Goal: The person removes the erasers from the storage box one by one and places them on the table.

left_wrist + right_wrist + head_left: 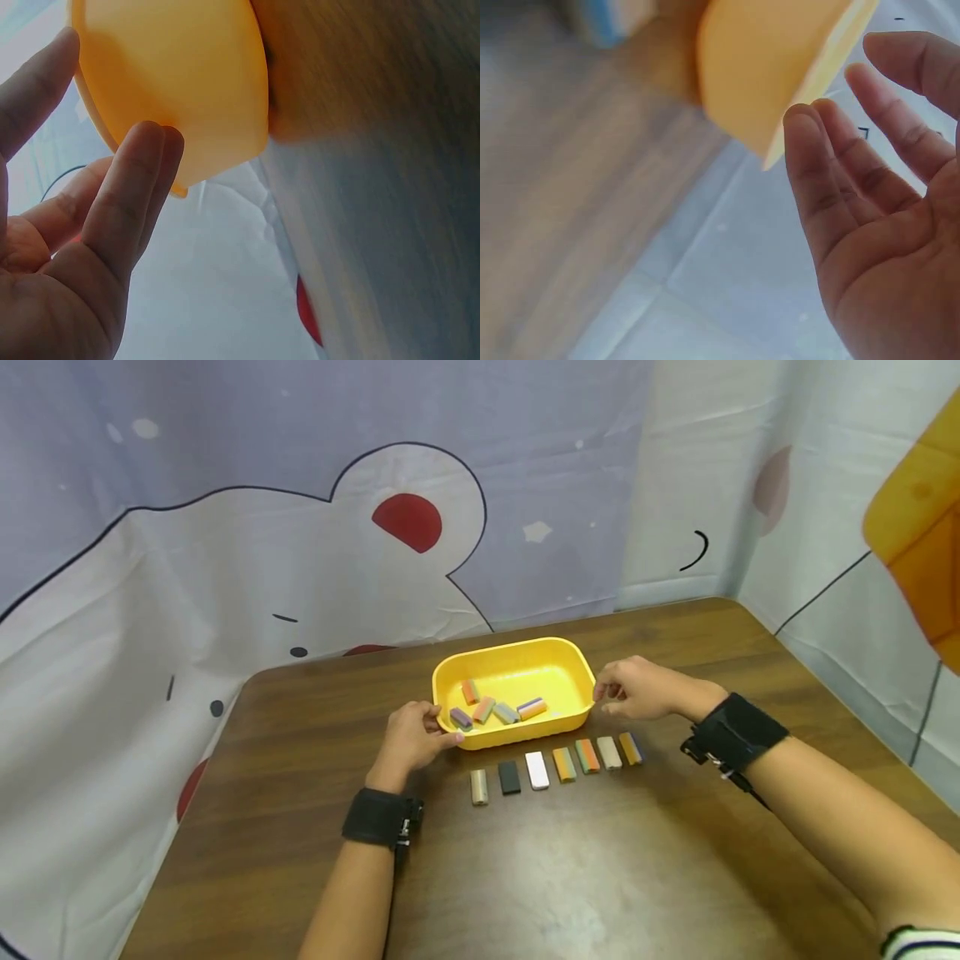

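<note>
A yellow plastic basket [491, 742] stands on the table with several small striped bars [506, 713] lying in its front part; I cannot tell what they are. At the basket's left end, my left hand [411, 735] touches the rim, its thumb by the front corner and its fingers along the side. The left wrist view shows those fingers [127, 195] fairly straight against the basket's outer wall [202, 90]. My right hand [637, 687] is at the right end, fingers loosely bent beside the rim. In the right wrist view, its fingertips [802, 124] lie close to the rim; contact is unclear.
In front of the basket several similar bars form a row, from a beige one [479, 787] past a black one [509, 777] and a white one [537, 770] to an orange-and-blue one [631, 748]. A printed curtain [300, 560] hangs behind the brown wooden table [300, 760].
</note>
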`<state>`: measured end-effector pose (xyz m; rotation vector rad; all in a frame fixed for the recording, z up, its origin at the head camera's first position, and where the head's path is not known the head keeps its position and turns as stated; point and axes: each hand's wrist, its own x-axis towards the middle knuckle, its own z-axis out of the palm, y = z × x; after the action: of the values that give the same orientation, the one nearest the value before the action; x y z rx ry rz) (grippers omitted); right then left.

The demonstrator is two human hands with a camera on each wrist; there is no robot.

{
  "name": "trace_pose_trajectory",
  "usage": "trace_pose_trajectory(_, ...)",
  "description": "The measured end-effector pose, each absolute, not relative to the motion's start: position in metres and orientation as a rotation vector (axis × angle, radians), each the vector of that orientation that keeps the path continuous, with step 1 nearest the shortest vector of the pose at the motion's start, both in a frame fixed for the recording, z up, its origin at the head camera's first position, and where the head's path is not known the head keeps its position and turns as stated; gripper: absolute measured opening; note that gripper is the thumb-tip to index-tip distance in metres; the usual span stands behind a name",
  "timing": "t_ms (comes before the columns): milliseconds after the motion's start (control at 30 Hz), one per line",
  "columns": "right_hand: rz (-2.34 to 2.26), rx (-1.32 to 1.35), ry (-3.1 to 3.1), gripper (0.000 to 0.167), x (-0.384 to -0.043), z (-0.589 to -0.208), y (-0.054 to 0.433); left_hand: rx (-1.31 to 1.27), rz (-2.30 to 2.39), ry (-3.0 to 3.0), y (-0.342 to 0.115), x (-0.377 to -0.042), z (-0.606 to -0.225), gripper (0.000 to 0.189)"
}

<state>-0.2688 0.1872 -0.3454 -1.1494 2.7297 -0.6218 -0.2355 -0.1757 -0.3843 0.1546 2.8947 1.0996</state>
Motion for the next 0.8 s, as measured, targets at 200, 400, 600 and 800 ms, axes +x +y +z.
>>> trace_pose_trajectory(200,-0.476,-1.131,2.694,0.015,-0.294,-0.327,0.149,0.121,1.115,2.899,-0.179,-0.235,-0.386,0.062)
trace_pose_trajectory(400,-0.300,-1.042,2.621,0.020,-0.314,-0.319,0.114,0.139,1.145,2.888,-0.174,-0.236,-0.390,0.062)
trace_pose_trajectory(600,-0.088,-0.940,2.532,0.031,-0.331,-0.326,0.085,0.160,1.131,2.898,-0.168,-0.238,-0.393,0.061)
trace_pose_trajectory(800,-0.017,-0.795,2.470,0.018,-0.340,-0.336,0.064,0.156,1.126,2.904,-0.165,-0.239,-0.394,0.061)
